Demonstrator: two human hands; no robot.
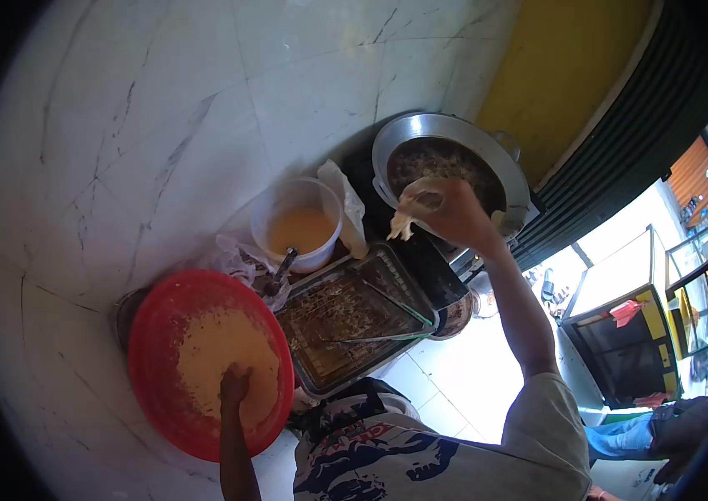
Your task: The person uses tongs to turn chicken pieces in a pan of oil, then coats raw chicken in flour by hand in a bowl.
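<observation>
At the lower left, my left hand [234,386] reaches into a red basin [153,367] of pale yellowish flour [212,351], its fingertips partly hidden in the flour. My right hand [452,210] is raised at the near edge of a wide metal wok [420,127], overlapping its rim in this view. Its thumb and fingers curl into a loop, and the finger ends look pale and coated. Something pale and ragged [401,224] shows at the fingertips; I cannot tell whether it is a food piece or only coating. Dark bubbling oil [429,159] fills the wok, with pieces frying in it.
Between basin and wok stands a clear tub [320,190] of orange-yellow liquid. A greasy metal tray [329,305] holds tongs [395,338] with green ends. Plastic bags [237,255] lie by the tub. A tiled wall [162,125] rises behind; another person's jeans [621,451] show at right.
</observation>
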